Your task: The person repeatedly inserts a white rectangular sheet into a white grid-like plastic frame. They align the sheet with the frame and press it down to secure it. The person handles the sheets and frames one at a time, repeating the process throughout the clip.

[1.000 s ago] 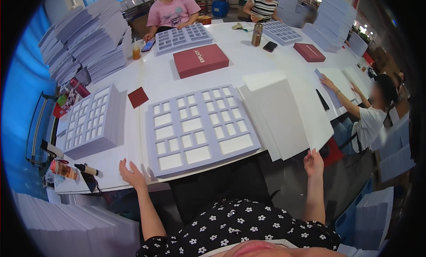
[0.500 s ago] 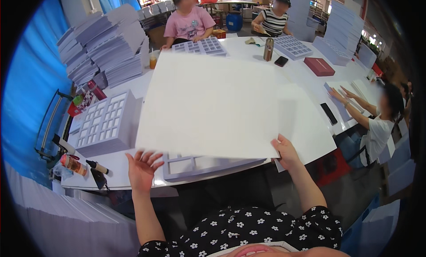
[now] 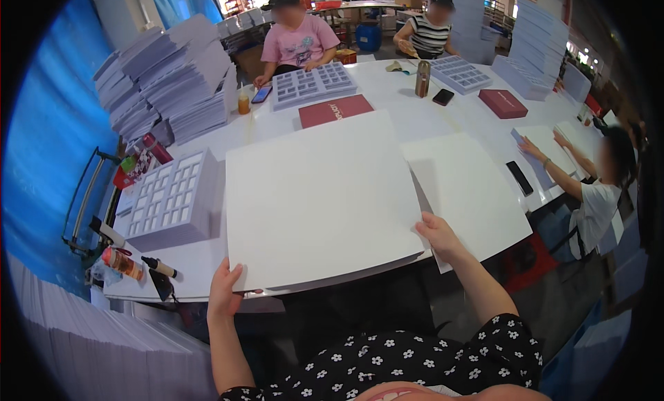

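A large white cardboard sheet [image 3: 321, 200] lies level in front of me, over the near part of the table. My left hand [image 3: 225, 289] is closed at its near left corner, thumb along the edge. At the near right side, my right hand [image 3: 439, 236] grips the same sheet with the thumb on top. The slotted white tray beneath is hidden by the sheet. To the right rests another white sheet [image 3: 470, 200], its near corner reaching past the table edge. A stack of white compartment trays [image 3: 173, 200] stands left of the held sheet.
Tall piles of white board [image 3: 187, 76] fill the back left. A red box [image 3: 337, 112] sits beyond the sheet, near another compartment tray [image 3: 315, 85]. Bottles [image 3: 123, 262] stand at the left edge, a phone [image 3: 519, 178] at the right. Several co-workers sit around the table [image 3: 270, 134].
The cardboard sheet has come down and toward me, now covering the slotted tray and uncovering the red box. My left hand, spread before, has closed on its near left corner.
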Tool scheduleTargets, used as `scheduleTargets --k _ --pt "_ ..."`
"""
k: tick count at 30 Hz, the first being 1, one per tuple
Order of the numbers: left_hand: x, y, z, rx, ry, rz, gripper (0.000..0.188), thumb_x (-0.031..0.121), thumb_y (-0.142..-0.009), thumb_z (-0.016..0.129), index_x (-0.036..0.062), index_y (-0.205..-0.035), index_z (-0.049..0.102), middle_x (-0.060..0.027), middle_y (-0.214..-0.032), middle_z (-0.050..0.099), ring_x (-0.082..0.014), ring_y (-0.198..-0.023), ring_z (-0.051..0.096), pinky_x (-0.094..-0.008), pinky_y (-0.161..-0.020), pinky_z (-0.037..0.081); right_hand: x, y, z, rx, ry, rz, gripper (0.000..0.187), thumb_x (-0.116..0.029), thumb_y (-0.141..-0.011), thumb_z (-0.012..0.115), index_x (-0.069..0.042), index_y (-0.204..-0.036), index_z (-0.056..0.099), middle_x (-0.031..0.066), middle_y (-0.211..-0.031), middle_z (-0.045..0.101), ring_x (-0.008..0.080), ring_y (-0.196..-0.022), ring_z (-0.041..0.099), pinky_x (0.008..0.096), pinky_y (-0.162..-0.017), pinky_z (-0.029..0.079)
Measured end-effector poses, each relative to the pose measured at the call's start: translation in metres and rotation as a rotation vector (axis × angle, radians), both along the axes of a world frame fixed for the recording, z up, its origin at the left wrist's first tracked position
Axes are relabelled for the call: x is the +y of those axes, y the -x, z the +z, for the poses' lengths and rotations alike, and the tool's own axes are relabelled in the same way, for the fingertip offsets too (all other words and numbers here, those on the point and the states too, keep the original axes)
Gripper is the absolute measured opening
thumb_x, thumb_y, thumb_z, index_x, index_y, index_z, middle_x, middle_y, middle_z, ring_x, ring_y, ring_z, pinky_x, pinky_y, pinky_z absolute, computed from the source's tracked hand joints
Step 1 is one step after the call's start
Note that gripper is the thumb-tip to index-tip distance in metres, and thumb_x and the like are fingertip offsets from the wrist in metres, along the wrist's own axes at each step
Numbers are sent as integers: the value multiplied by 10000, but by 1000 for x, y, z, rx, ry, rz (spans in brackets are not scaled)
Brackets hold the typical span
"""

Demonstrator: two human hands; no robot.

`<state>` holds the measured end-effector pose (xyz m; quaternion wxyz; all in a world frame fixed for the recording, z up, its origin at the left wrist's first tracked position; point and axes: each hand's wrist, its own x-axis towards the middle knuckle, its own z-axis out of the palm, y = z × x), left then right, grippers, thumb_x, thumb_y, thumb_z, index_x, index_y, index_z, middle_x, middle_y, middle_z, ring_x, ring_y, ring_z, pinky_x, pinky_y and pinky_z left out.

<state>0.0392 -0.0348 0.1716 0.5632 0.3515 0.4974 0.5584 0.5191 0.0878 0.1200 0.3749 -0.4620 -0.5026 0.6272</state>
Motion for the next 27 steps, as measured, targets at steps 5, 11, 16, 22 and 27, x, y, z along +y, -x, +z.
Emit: scheduleTargets --k 5,11,16,22,27 --pt "12 11 -3 -42 37 -12 385 147 -1004 537 0 -1350 454 -143 -1208 613 -239 -1025 664 -386 -787 589 7 3 0 -3 -122 -8 319 -105 -1006 496 9 -1298 557 76 -1143 662 122 -1027 604 285 -906 481" --pt "47 12 -30 73 -109 76 468 74 -979 575 3 -1409 405 -134 -1326 557 -234 -1208 563 -374 -1023 462 39 3 -12 -317 -373 -149 347 -175 -965 597 -4 -1266 595 76 -1151 671 170 -1063 605 342 -940 474" --pt "36 14 -27 131 -140 143 470 56 -980 566 31 -1419 398 -125 -1332 551 -237 -1207 569 -394 -1004 491 57 25 12 -468 -487 -257 372 -273 -877 713 -9 -1136 672 116 -988 702 188 -888 648 327 -803 514" --pt "55 -10 -41 135 -104 105 484 60 -988 558 46 -1440 385 -126 -1339 548 -245 -1204 569 -403 -1008 489 39 -10 -28 -330 -260 -259 355 -177 -856 734 -7 -1165 692 92 -1035 701 156 -952 644 294 -848 511" --pt "54 -24 -42 169 -40 120 480 56 -990 554 48 -1440 385 -126 -1338 546 -247 -1204 564 -402 -1020 477 18 -24 -57 -297 -221 -248 437 -162 -836 741 -35 -1248 671 124 -1094 704 192 -1021 656 304 -910 514"
